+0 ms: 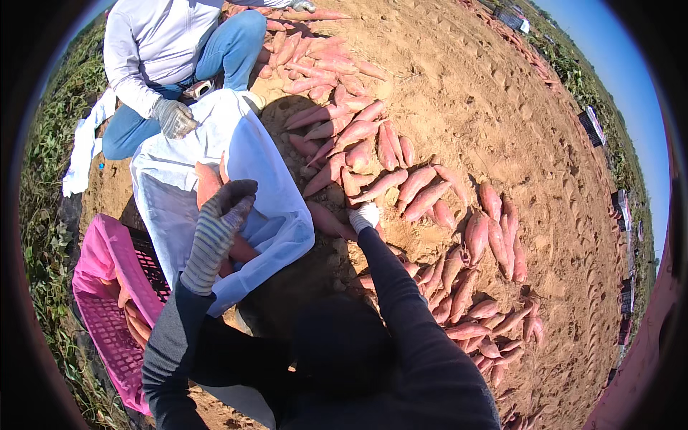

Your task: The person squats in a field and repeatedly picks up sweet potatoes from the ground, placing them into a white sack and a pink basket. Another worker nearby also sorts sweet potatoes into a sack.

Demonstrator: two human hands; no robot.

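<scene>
My left hand [219, 231], in a striped knit glove, is raised over a crate lined with white cloth [279, 199]. Its fingers are bent, with a gap to the thumb and nothing visible between them. Sweet potatoes [207, 185] show in the liner beyond the hand, and another sweet potato [243, 250] lies beside the wrist. My right hand [365, 216], in a white glove, reaches down among sweet potatoes on the soil. Near its fingers are a shaded sweet potato [327, 219] and a paler one [350, 183]. The glove hides whether it grips either.
Across the crate squats a co-worker [156, 48], one gloved hand [174, 118] at the liner's edge. A pink-lined crate [99, 301] holding sweet potatoes stands at left. Piles of sweet potatoes [467, 312] line the sandy soil [548, 215]. Green vines [45, 177] border the left.
</scene>
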